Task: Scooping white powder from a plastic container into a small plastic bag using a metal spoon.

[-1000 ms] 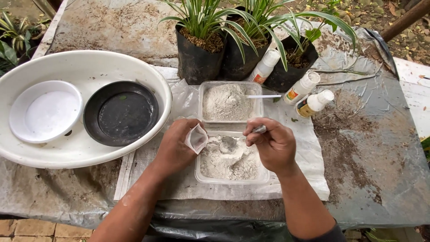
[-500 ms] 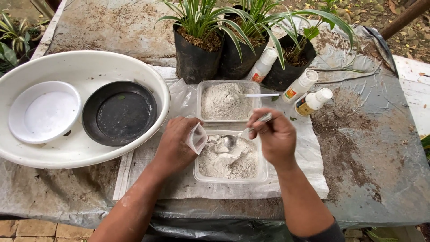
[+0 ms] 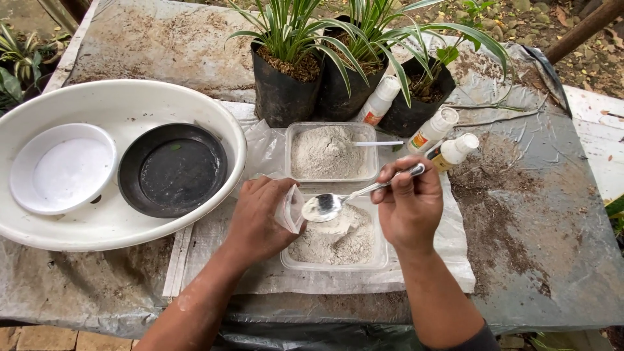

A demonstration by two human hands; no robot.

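My left hand point(image 3: 258, 218) pinches a small clear plastic bag point(image 3: 290, 208) with its mouth facing right, above the near clear tray of grey-white powder point(image 3: 338, 244). A metal spoon point(image 3: 338, 201) is gripped by its handle in my right hand point(image 3: 406, 205). The spoon's bowl hangs just at the bag's mouth and looks nearly empty. A second clear tray of the same powder point(image 3: 328, 153) sits farther back, with a thin white stick lying across its right rim.
A large white oval basin point(image 3: 123, 107) at left holds a white saucer point(image 3: 62, 169) and a black saucer point(image 3: 172, 169). Potted plants in black bags point(image 3: 286, 91) stand behind the trays. Three small white bottles point(image 3: 432, 130) lie right of the trays. Soil is scattered at right.
My right hand has lifted the spoon out of the near tray's powder and brought its bowl up to the bag's mouth. The left hand holds the bag in the same place.
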